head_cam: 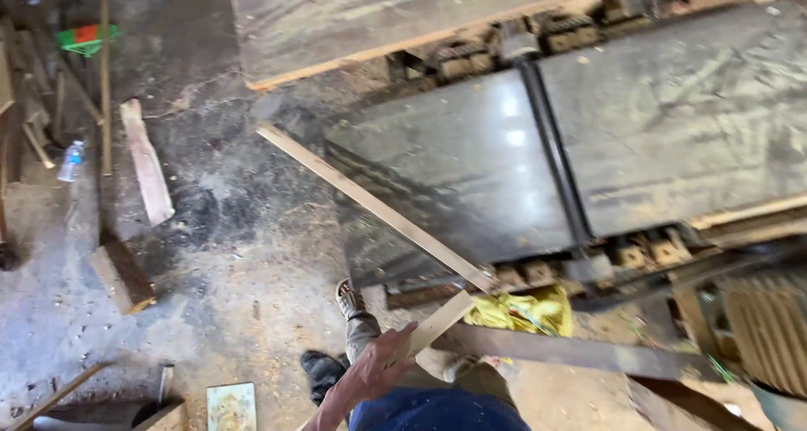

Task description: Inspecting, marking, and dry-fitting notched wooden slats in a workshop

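My left hand (378,370) reaches up from the bottom edge and grips the lower end of a short pale wooden strip (444,317). That strip slants up to the right, and its far end meets the near end of a long thin wooden slat (370,202). The slat lies diagonally across the corner of a dark metal machine table (471,170). My right hand is out of sight. My blue clothing (437,412) fills the bottom centre.
The machine has two dark flat tables with a gap between them (551,145). A yellow cloth (525,312) lies under its near edge. Wood offcuts (147,172) (124,276), a plastic bottle (71,160) and my feet (348,300) are on the sawdust-covered floor.
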